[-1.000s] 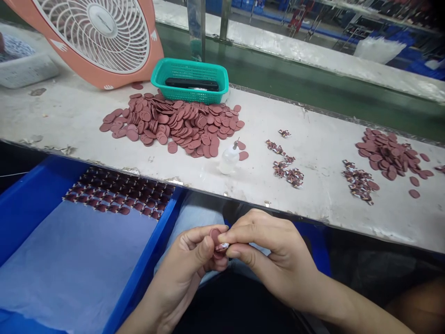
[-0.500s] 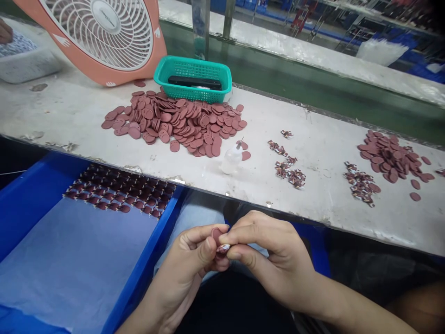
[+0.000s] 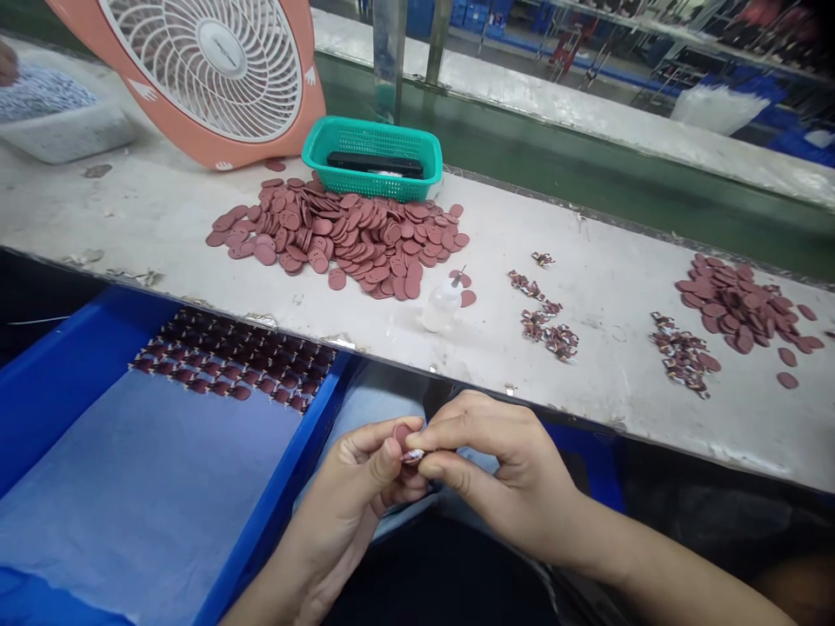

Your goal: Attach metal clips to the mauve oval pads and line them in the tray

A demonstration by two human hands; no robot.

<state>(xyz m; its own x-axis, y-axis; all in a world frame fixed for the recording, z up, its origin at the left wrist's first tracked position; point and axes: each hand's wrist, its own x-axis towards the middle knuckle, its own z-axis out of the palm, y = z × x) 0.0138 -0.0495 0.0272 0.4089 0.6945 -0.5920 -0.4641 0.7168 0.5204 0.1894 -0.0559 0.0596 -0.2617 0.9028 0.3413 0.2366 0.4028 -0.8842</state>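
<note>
Between my two hands, in front of the bench edge, is a small reddish-brown oval piece (image 3: 402, 434) with a small brown-and-white part (image 3: 413, 455) against it. My left hand (image 3: 365, 469) pinches the oval between thumb and fingers. From the other side, my right hand (image 3: 496, 461) has thumb and forefinger closed on the small brown-and-white part. My fingertips cover much of both. Beyond my hands, a big heap of similar ovals (image 3: 352, 230) lies on the bench, with a clear squeeze bottle with a needle tip (image 3: 442, 304) standing in front of it.
A blue tray (image 3: 261, 513) at left holds paper and rows of assembled pieces (image 3: 235, 352). Behind the heap stand a green basket (image 3: 430, 161) and a pink fan (image 3: 222, 161). Small parts (image 3: 544, 326) and another oval pile (image 3: 737, 300) lie right. A person's hand (image 3: 6, 65) touches a white tub (image 3: 71, 139).
The whole view has shifted slightly, so the bench items appear a little lower and further right. Both hands keep their pinch on the pieces, with only slight finger movement.
</note>
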